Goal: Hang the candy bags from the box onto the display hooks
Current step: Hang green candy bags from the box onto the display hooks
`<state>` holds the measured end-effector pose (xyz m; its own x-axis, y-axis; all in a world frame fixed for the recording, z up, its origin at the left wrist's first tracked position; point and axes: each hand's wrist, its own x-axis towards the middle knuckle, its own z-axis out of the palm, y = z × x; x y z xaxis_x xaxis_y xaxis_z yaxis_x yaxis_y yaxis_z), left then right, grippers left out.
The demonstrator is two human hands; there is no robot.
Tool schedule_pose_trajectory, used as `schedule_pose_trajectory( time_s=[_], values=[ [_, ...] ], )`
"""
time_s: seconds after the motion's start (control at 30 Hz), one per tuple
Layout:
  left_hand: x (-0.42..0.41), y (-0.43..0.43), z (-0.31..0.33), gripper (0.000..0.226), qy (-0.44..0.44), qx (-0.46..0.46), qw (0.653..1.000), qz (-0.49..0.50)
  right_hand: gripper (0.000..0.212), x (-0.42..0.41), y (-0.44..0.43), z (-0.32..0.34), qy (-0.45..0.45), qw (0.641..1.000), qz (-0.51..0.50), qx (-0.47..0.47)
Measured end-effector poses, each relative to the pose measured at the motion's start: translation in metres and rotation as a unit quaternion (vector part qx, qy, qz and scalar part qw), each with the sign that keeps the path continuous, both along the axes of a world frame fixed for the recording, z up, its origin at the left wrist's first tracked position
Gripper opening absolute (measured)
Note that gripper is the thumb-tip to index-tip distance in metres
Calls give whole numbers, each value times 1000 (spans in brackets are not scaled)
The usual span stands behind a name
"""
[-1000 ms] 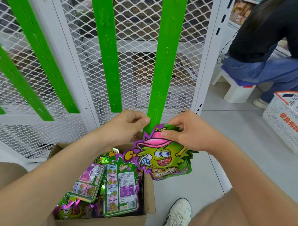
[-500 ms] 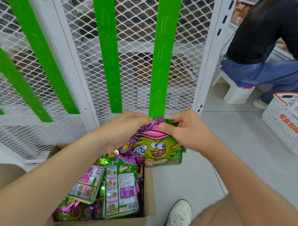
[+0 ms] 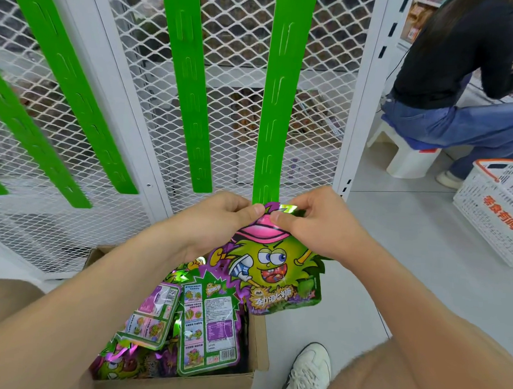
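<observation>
With the left hand (image 3: 218,222), pinched the top edge of a bag (image 3: 275,271) between thumb and forefinger. With the right hand (image 3: 321,229), pinched the same edge just beside. Held the bag upright, printed face toward the camera, top against the lower end of a green strip (image 3: 272,106), above the box (image 3: 259,338). Saw more bags (image 3: 208,324) lying inside the box.

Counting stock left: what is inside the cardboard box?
Candy bags lie piled in the cardboard box, some back side up. The left forearm covers its left part; deeper layers are hidden.
</observation>
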<state>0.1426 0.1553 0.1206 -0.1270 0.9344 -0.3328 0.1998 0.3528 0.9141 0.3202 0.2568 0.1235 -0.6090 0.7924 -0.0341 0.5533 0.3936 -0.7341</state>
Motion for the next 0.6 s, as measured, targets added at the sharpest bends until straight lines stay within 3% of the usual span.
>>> schedule_pose_trajectory(
  time_s=[0.17, 0.43, 0.6],
  values=[
    [-1, 1, -5, 31, 85, 21, 996, 2, 44, 2, -2, 1, -40, 998, 11, 52],
    [-3, 3, -12, 39, 176, 43, 983, -15, 41, -2, -8, -3, -94, 992, 11, 83],
    [-8, 5, -21, 30, 224, 100, 969, -23, 54, -4, -5, -15, -150, 983, 14, 102]
  ],
)
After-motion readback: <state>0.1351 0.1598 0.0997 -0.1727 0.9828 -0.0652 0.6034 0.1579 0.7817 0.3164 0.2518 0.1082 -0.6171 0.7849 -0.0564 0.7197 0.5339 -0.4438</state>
